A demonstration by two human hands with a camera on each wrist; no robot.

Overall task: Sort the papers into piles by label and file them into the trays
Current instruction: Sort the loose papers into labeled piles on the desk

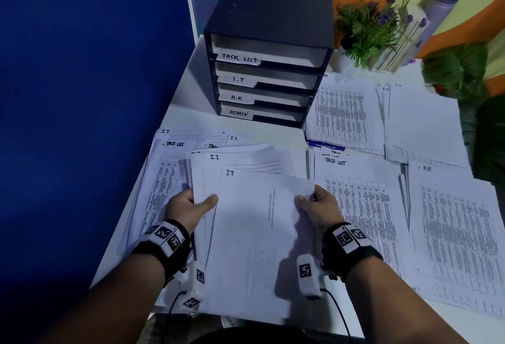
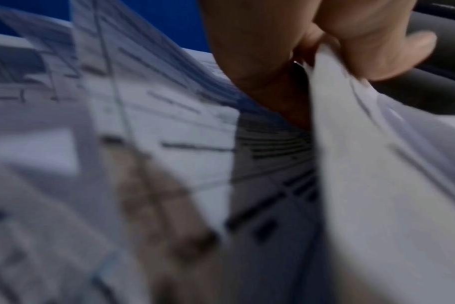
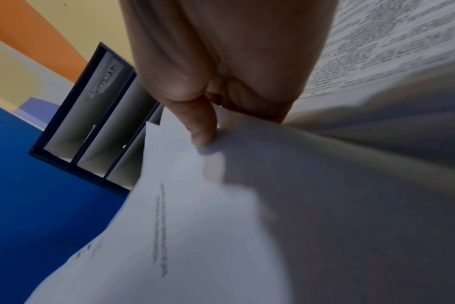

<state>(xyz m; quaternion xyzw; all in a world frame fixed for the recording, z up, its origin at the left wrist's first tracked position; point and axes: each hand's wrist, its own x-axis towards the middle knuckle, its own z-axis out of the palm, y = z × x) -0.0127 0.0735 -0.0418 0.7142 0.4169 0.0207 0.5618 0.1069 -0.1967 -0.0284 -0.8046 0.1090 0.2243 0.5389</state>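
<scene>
White printed papers marked "I.T." (image 1: pixel 254 223) are pinched at both side edges by the left hand (image 1: pixel 188 207) and right hand (image 1: pixel 318 204), apart, above the white counter (image 1: pixel 191 81), before the black four-tier labelled tray rack (image 1: pixel 269 43).

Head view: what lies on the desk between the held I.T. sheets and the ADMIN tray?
In the head view, between the I.T. sheets and the ADMIN tray lie more loose papers, labelled I.T. and TASK LIST, then bare desk.

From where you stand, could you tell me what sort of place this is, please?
Probably an office desk: a black tray unit labelled TASK LIST, I.T, H.R. and ADMIN, a blue partition, and labelled printed papers spread across it.
</scene>
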